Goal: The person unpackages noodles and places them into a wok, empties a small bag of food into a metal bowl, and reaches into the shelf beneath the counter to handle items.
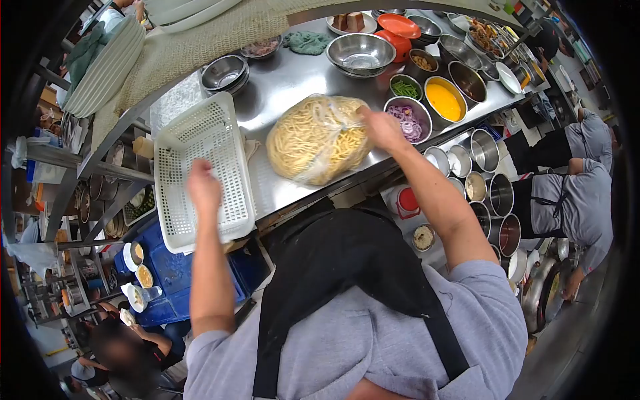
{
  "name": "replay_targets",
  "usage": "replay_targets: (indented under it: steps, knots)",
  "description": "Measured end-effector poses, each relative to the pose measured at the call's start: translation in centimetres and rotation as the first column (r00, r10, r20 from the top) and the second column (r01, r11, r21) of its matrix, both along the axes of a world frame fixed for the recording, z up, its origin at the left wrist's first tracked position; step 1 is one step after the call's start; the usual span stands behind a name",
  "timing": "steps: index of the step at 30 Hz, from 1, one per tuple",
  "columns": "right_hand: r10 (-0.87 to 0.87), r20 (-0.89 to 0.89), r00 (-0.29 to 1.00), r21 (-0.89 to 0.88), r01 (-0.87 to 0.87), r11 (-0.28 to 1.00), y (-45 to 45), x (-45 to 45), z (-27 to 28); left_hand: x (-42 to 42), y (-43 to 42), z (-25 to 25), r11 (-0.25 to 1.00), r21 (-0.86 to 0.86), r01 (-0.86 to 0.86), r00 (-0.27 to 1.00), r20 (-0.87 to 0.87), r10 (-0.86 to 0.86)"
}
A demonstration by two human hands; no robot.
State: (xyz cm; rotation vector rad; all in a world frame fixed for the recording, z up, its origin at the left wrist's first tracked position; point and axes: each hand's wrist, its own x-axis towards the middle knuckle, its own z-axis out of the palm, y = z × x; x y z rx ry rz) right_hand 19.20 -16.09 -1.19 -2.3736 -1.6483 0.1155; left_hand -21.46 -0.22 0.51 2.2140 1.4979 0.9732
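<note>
A clear plastic bag of thick yellow noodles (308, 141) sits on the steel counter in front of me. My right hand (384, 128) is closed on the gathered plastic at the bag's right side. Over the white perforated basket (187, 137), just left of the bag, is my left hand (203, 187). It is blurred by motion, so I cannot make out how its fingers are held, and nothing shows in it. No food shows inside the basket.
Steel bowls (361, 52) stand at the back. To the right are sliced red onion (407, 121), chopped greens (405, 87) and yellow liquid (445, 99) in metal containers. Stacked plates (110, 63) sit on a shelf. Co-workers (567, 193) stand at right.
</note>
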Motion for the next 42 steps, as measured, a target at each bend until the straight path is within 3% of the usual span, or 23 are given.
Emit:
replay_targets:
  steps: [3, 6, 8, 9, 11, 12, 14, 16, 18, 20, 21, 22, 26, 28, 30, 31, 33, 35, 36, 38, 42]
  knots:
    - [0.064, -0.073, 0.995, -0.025, -0.066, 0.998, 1.2, 0.1, 1.4, -1.2, -0.3, 5.9, 0.999, -0.041, -0.028, 1.0, 0.004, 0.028]
    - [0.103, -0.122, 0.987, -0.083, -0.114, 0.99, 2.4, -2.2, 2.4, 5.6, -4.3, 7.5, 0.948, -0.113, 0.299, 0.951, 0.117, -0.286]
    - [0.08, -0.124, 0.989, -0.141, -0.098, 0.985, 2.5, -3.0, 2.7, 9.1, -6.2, 5.6, 0.825, -0.218, 0.521, 0.852, 0.186, -0.489]
    - [0.096, -0.158, 0.983, -0.072, -0.109, 0.991, 2.4, -2.9, 2.4, 10.1, -7.1, 4.4, 0.747, -0.261, 0.611, 0.791, 0.169, -0.588]
    - [0.104, -0.276, 0.955, -0.023, -0.114, 0.993, 1.7, -3.1, 3.9, 11.3, -9.0, 3.9, 0.626, -0.19, 0.756, 0.647, 0.072, -0.759]
    - [0.086, -0.283, 0.955, -0.026, -0.097, 0.995, 1.1, -2.6, 3.8, 12.0, -9.5, 3.6, 0.612, -0.197, 0.766, 0.634, 0.071, -0.77]
    - [0.169, -0.508, 0.845, 0.201, -0.074, 0.977, -0.5, -0.9, 3.7, 13.4, -10.3, 3.1, 0.449, -0.142, 0.882, 0.461, 0.065, -0.885]
    - [0.146, -0.565, 0.812, 0.23, -0.016, 0.973, -2.9, -0.5, 4.2, 15.8, -10.8, 2.3, 0.423, -0.146, 0.894, 0.428, 0.0, -0.904]
    - [0.115, -0.763, 0.636, 0.193, 0.054, 0.98, -5.5, -0.7, 3.4, 18.2, -11.4, 1.9, 0.4, -0.148, 0.904, 0.395, -0.063, -0.916]
    - [0.04, -0.807, 0.589, 0.102, 0.072, 0.992, -7.9, -2.7, 2.2, 20.0, -12.2, 1.7, 0.504, -0.444, 0.741, 0.361, -0.37, -0.856]
    - [-0.009, -0.838, 0.546, 0.057, 0.104, 0.993, -8.8, -3.6, 1.5, 20.2, -12.5, 0.5, 0.55, -0.422, 0.72, 0.337, -0.48, -0.81]
    - [-0.057, -0.866, 0.497, 0.012, 0.133, 0.991, -9.6, -4.3, 0.2, 20.1, -12.6, -0.4, 0.546, -0.421, 0.724, 0.33, -0.483, -0.811]
    - [0.018, -0.888, 0.46, 0.092, 0.139, 0.986, -11.1, -6.6, -3.6, 19.2, -11.3, -4.4, 0.53, -0.429, 0.732, 0.246, -0.558, -0.792]
    - [0.199, -0.812, 0.548, 0.299, 0.097, 0.949, -10.3, -8.3, -5.6, 18.8, -10.2, -5.0, 0.493, -0.407, 0.769, 0.201, -0.578, -0.791]
    - [0.166, -0.718, 0.676, 0.246, 0.023, 0.969, -10.2, -9.3, -4.4, 18.4, -9.9, -4.8, 0.415, -0.312, 0.854, 0.271, -0.413, -0.869]
    - [0.152, -0.732, 0.664, 0.241, 0.045, 0.969, -9.9, -9.8, -4.6, 18.2, -10.0, -4.6, 0.408, -0.309, 0.859, 0.261, -0.421, -0.869]
    - [0.138, -0.748, 0.649, 0.242, 0.073, 0.968, -9.5, -10.0, -5.0, 17.8, -10.1, -4.0, 0.43, -0.185, 0.884, 0.399, -0.184, -0.898]
    - [0.179, -0.594, 0.785, 0.379, 0.077, 0.922, -9.2, -10.3, -5.3, 17.7, -10.1, -3.3, 0.436, -0.185, 0.881, 0.41, -0.163, -0.898]
    - [0.182, -0.596, 0.782, 0.382, 0.077, 0.921, -9.2, -10.4, -5.1, 17.6, -10.1, -3.0, 0.443, -0.183, 0.877, 0.424, -0.135, -0.895]
    - [0.19, -0.431, 0.882, 0.391, -0.007, 0.92, -9.5, -10.3, -4.2, 17.4, -9.9, -2.6, 0.422, -0.184, 0.888, 0.387, -0.198, -0.901]
    - [0.216, -0.459, 0.862, 0.282, -0.089, 0.955, -9.8, -11.0, -3.6, 16.9, -10.4, -2.4, 0.351, -0.182, 0.918, 0.308, -0.227, -0.924]
